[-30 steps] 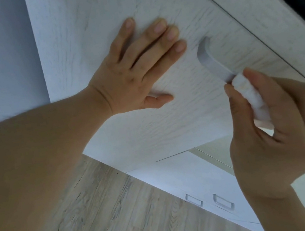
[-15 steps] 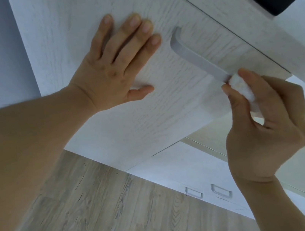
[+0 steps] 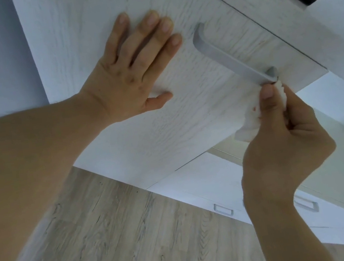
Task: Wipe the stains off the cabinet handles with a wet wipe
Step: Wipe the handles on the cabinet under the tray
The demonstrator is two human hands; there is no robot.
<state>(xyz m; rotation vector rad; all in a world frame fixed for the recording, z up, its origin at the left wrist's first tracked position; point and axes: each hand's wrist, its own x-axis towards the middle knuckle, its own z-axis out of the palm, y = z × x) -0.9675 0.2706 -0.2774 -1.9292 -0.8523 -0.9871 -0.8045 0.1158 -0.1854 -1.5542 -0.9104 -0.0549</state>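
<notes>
We're bracing the cabinet door point(image 3: 186, 110) w/ our left hand point(image 3: 133, 77), fingers straight and flat on the panel, holding nothing. Our right hand point(image 3: 280, 135) is pinching the wet wipe point(image 3: 249, 127), thumb and fingers curled round the bunched white wad, and we're pressing its top edge against the lower end of the grey bar handle point(image 3: 229, 60), right at the post nearest the door's bottom corner. The two hands are well apart, w/ the handle between them.

Progress, as a judgement: we're working the bottom tip of this handle; the rest of the bar, up to its curved top end, is showing bare and looks an even grey, but we can't tell whether it's been cleaned already or stains are too small to see. A tiny dark speck is sitting by the wipe's contact pt. Still likely left: other handles, e.g. two small drawer pulls point(image 3: 223, 209) lower down near the wood floor point(image 3: 127, 239), untouched for now.
</notes>
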